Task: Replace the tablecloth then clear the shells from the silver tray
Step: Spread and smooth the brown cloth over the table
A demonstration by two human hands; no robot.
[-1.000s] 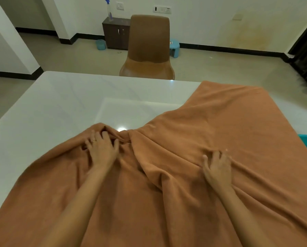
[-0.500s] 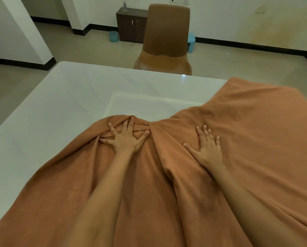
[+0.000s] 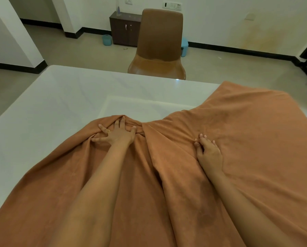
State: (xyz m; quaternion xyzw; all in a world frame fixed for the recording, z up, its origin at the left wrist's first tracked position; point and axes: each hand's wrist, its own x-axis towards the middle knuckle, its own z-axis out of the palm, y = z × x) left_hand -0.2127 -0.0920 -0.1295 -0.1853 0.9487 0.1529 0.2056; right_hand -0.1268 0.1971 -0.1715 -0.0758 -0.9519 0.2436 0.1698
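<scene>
An orange-brown tablecloth (image 3: 238,139) lies partly spread over the white table (image 3: 51,113), covering the near and right parts and bunched into folds in the middle. My left hand (image 3: 116,135) presses on the bunched far edge with its fingers spread. My right hand (image 3: 209,154) rests on the cloth to the right of a long ridge, fingers close together and slightly bent beside a small wrinkle. No silver tray or shells are in view.
A brown chair (image 3: 160,47) stands at the table's far edge. Behind it, a dark low cabinet (image 3: 125,28) stands against the wall, with a small teal bin (image 3: 106,40) to its left. A white pillar (image 3: 11,32) stands at the far left.
My right hand has slid right and nearer along the cloth, and its spread fingers have drawn together. My left hand stays pressed on the bunched edge.
</scene>
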